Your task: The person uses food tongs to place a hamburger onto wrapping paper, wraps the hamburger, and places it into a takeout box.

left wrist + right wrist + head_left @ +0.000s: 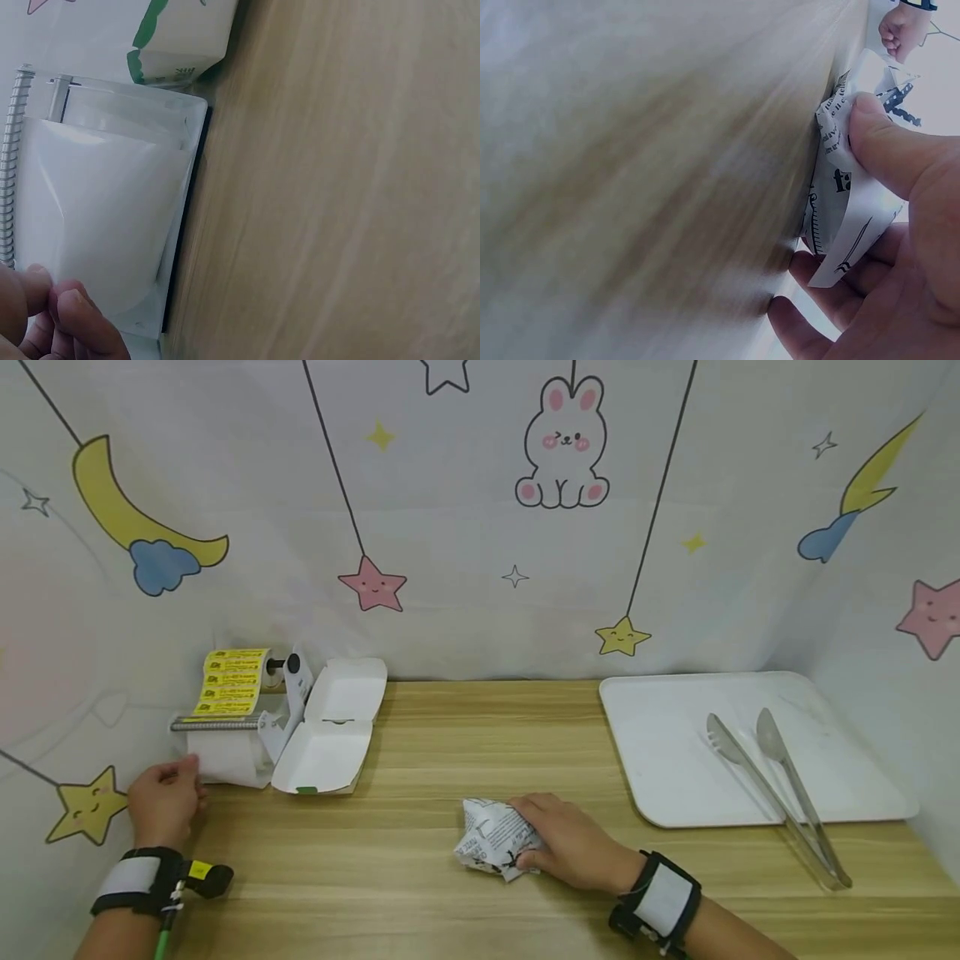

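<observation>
Paper-wrapped bundle [491, 839] sits on the desk [420, 743] near the middle, its white wrapping printed with dark lettering and drawings. My right hand [573, 843] grips it from the right, thumb on one side and fingers on the other; in the right wrist view a loose corner of the wrapping pokes out by my fingers.

Over at the left, my left hand [165, 797] pinches the edge of the white backing strip [225, 756] between thumb and fingers, where it hangs below the label dispenser's [276, 735] ridged bar. A roll of yellow labels [228, 681] is mounted above that bar. Just to the dispenser's right stands a white carton [330, 756], lid folded back. Well to the right, metal tongs [808, 810] lie spread across the near edge of a white tray [675, 777], their joined end past the rim.
</observation>
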{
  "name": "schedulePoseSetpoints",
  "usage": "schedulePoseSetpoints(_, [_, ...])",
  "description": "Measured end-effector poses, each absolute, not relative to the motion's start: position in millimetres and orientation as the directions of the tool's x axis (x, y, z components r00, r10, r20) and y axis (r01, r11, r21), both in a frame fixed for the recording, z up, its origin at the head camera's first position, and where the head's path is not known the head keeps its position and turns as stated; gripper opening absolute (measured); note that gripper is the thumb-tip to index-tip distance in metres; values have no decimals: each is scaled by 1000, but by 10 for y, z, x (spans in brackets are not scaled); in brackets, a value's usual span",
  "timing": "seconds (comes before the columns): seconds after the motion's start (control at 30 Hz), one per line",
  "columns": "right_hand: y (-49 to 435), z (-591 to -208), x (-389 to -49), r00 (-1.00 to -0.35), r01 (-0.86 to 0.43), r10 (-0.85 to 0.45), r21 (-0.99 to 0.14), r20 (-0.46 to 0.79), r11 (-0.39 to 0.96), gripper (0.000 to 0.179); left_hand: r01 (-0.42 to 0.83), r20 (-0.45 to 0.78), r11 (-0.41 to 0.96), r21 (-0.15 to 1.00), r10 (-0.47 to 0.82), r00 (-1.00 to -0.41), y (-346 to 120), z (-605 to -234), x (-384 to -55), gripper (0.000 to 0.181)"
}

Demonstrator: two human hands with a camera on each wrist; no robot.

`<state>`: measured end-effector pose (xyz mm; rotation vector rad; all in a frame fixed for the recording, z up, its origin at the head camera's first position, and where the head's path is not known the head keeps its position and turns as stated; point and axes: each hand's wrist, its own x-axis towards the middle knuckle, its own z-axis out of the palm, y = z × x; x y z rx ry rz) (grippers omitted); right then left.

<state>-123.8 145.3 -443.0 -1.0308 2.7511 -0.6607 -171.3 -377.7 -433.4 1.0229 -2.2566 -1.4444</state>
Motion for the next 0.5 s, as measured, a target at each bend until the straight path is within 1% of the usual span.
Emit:
schedulePoseSetpoints(0.23, [1456,-4430,-1236,-751,-605,-659,-447,46,659,72,-497,-180,319,807,-669,-721,-3797,-4351,-1704,54])
schedulePoseSetpoints(0.4, [1464,-4425,-1232,-759,-594,-651,-440,28,673,73,-538,-159,426,728,-658,-736,-3840,-4381,-1695,59])
schedulePoseSetpoints(0.5, [1470,-4426,-1234,-757,-599,-653,-437,36,671,73,-545,-153,439,714,-662,-733,-3848,-4392,-1700,60])
